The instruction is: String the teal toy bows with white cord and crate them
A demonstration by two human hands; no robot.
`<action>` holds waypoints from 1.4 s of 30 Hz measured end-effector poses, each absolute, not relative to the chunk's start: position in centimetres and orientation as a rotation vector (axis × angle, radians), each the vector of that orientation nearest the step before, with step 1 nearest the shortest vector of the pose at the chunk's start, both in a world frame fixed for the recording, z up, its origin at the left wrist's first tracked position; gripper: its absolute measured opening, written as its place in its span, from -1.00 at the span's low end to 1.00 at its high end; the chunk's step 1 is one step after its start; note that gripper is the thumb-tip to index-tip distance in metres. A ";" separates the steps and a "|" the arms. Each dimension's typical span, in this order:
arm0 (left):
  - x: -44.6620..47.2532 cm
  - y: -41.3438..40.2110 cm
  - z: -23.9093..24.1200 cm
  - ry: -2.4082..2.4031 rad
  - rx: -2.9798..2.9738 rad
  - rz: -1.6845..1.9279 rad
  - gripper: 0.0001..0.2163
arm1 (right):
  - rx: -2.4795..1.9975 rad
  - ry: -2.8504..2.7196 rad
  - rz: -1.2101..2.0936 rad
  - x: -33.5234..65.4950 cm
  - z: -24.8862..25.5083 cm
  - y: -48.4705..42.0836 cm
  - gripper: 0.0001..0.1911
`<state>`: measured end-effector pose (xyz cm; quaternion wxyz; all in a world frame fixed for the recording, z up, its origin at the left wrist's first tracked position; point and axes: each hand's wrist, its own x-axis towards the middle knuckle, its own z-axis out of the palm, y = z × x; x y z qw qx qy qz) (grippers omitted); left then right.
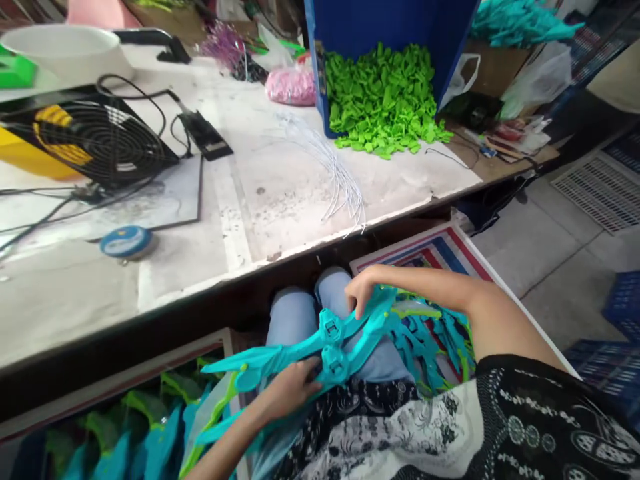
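Note:
A turquoise plastic wing-shaped toy part lies across my lap, below the table edge. My left hand is closed on its lower left side near the hinge pieces. My right hand pinches its upper right end. More turquoise and green wing parts are piled in a box at my right knee. Others fill a box at my left.
The worktable carries a black fan, a blue tape roll, a bundle of white wires, a pink bag and a blue bin spilling small green plastic pieces. Blue crates stand on the floor at right.

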<state>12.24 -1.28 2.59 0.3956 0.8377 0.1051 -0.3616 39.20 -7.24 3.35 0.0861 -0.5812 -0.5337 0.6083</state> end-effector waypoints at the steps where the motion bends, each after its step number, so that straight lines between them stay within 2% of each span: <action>1: 12.2 -1.4 2.0 0.277 2.154 -0.914 -0.85 | -1.725 -1.591 1.707 40.5 4.0 -6.7 -0.78; 3: 11.6 -1.7 0.8 0.292 2.199 -0.890 -0.83 | -1.887 -1.532 1.282 44.8 5.8 -5.5 -0.91; 6: 10.0 -2.4 -0.5 0.362 2.351 -0.639 -0.77 | -2.321 -1.135 0.191 53.9 8.7 -3.2 -0.81; 7: 9.6 -2.4 -0.9 0.360 2.418 -0.507 -0.77 | -2.377 -1.015 -0.010 57.1 9.2 -2.4 -0.76; 9: 9.1 -2.0 -1.3 0.309 2.557 -0.203 -0.79 | -2.440 -0.871 -0.177 62.8 9.5 -1.0 -0.69; 12: 10.2 -0.3 -1.6 0.252 2.767 0.160 -0.73 | -2.513 -0.797 -0.156 68.0 8.1 0.5 -0.58; 14: 11.7 1.1 -1.9 0.217 2.859 0.248 -0.63 | -2.573 -0.808 -0.147 69.1 6.8 1.1 -0.57; 19: 14.4 1.8 -2.5 0.214 2.830 -0.060 -0.68 | -2.673 -1.144 -0.187 66.9 5.3 -0.7 -0.66; 24: 15.8 0.4 -0.4 0.413 2.693 -0.351 -0.57 | -2.701 -1.355 -0.239 64.0 5.7 -3.9 -0.62; 27: 16.8 0.7 0.5 0.545 2.526 -0.491 -0.45 | -2.677 -1.311 -0.317 62.7 7.2 -3.9 -0.49; 30: 17.7 1.8 0.2 0.580 2.180 -0.472 -0.32 | -2.548 -1.150 -0.335 59.9 9.3 -3.3 -0.30; 33: 18.7 2.9 -0.8 0.517 1.768 -0.392 -0.33 | -2.304 -1.048 -0.128 53.4 9.9 -4.5 -0.30; 37: 19.9 3.3 -1.8 0.610 1.398 -0.368 -0.37 | -1.919 -0.958 0.641 40.6 5.7 -9.2 -0.50; 39: 20.1 3.3 -1.9 0.662 1.326 -0.361 -0.38 | -1.837 -0.826 0.905 34.8 2.6 -11.4 -0.56; 42: 20.0 3.1 -1.7 0.693 1.265 -0.352 -0.50 | -1.980 -0.635 0.835 29.4 -0.7 -13.0 -0.70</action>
